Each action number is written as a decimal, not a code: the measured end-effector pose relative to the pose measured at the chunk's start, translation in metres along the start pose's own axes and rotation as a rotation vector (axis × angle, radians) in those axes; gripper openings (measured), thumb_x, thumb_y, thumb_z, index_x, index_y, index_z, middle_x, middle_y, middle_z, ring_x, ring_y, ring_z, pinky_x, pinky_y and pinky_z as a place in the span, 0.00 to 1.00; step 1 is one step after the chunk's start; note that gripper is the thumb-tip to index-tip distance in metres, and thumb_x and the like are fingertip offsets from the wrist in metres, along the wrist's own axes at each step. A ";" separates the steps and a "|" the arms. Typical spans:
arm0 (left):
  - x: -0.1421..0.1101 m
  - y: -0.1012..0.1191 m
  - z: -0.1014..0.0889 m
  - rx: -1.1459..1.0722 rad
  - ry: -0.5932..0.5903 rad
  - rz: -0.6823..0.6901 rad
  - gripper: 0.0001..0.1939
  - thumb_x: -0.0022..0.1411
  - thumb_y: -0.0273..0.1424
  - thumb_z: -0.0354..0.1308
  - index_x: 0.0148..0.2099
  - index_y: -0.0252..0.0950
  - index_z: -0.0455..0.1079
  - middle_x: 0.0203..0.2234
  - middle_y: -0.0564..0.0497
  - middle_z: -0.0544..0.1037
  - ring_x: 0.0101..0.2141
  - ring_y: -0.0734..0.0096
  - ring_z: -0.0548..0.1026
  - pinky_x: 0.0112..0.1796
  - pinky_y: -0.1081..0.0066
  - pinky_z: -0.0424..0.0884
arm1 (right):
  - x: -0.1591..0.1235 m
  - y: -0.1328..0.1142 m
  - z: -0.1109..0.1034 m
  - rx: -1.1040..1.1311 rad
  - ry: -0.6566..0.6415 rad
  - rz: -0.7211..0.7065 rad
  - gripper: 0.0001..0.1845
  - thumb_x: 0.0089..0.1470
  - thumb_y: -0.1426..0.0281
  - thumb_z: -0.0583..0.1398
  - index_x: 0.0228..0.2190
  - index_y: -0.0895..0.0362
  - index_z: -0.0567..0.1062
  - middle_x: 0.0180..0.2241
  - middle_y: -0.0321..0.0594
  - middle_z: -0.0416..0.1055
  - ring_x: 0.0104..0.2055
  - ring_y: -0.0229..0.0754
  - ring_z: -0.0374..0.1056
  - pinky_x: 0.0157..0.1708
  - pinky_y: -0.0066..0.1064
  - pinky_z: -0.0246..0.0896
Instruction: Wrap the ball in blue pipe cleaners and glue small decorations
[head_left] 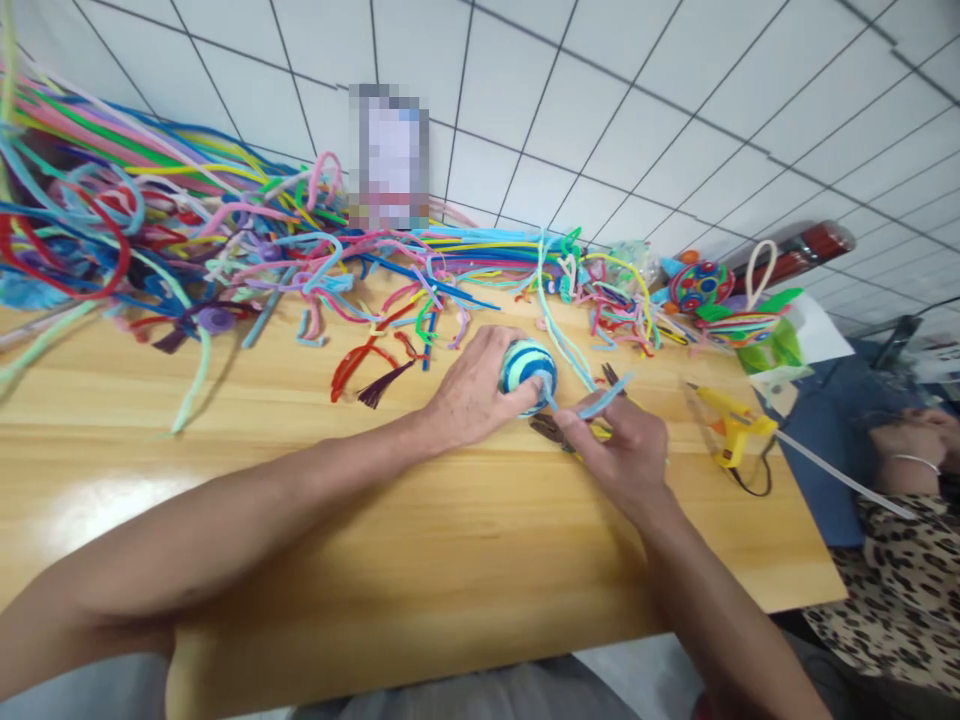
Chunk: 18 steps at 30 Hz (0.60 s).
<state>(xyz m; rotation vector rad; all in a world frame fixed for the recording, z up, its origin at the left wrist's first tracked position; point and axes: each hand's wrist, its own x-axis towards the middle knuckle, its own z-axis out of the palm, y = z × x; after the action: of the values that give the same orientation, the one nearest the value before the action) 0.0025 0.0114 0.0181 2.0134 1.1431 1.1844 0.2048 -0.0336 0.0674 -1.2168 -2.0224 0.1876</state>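
Note:
My left hand (pixel 480 390) is wrapped round a ball (pixel 530 362) wound in bands of blue, pale green and light blue pipe cleaner, its thumb pressed on the front. From the ball's lower right side a light blue pipe cleaner (pixel 606 397) runs to my right hand (pixel 619 440), pinched between thumb and fingers with its free end sticking up. Under and behind the right hand lie pliers (pixel 550 430) with dark jaws, partly hidden. A pale green and light blue strand (pixel 562 340) lies on the wooden table (pixel 390 570) just beyond the ball.
A large tangle of coloured pipe cleaners (pixel 247 220) spreads along the table's back. At right lie a yellow glue gun (pixel 731 425) with a white stick and a decorated ball (pixel 701 287). A dark red tassel (pixel 385 385) lies left of my hands. Another person's arm (pixel 911 455) is at far right.

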 end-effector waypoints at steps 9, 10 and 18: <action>0.001 -0.002 -0.003 -0.012 0.002 -0.018 0.18 0.68 0.38 0.59 0.56 0.38 0.63 0.50 0.43 0.74 0.52 0.55 0.72 0.56 0.53 0.71 | 0.044 0.022 0.028 0.015 0.208 0.245 0.20 0.57 0.59 0.64 0.19 0.53 0.69 0.17 0.29 0.65 0.21 0.36 0.60 0.25 0.30 0.55; 0.001 -0.003 -0.002 -0.017 0.011 -0.030 0.18 0.68 0.39 0.59 0.56 0.38 0.63 0.50 0.43 0.74 0.53 0.55 0.72 0.56 0.53 0.71 | 0.036 0.024 0.026 -0.011 0.195 0.245 0.20 0.57 0.59 0.65 0.19 0.53 0.69 0.17 0.29 0.65 0.21 0.36 0.60 0.26 0.30 0.56; 0.000 0.001 -0.001 0.020 -0.020 0.055 0.20 0.65 0.35 0.60 0.57 0.39 0.63 0.52 0.42 0.73 0.55 0.54 0.71 0.57 0.53 0.70 | 0.025 -0.004 0.014 0.163 0.071 0.080 0.18 0.60 0.61 0.66 0.22 0.53 0.71 0.20 0.31 0.69 0.22 0.35 0.62 0.27 0.30 0.57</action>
<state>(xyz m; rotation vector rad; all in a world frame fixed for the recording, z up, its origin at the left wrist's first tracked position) 0.0024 0.0104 0.0193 2.0791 1.1013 1.1813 0.1858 -0.0125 0.0727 -1.1853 -1.8608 0.3367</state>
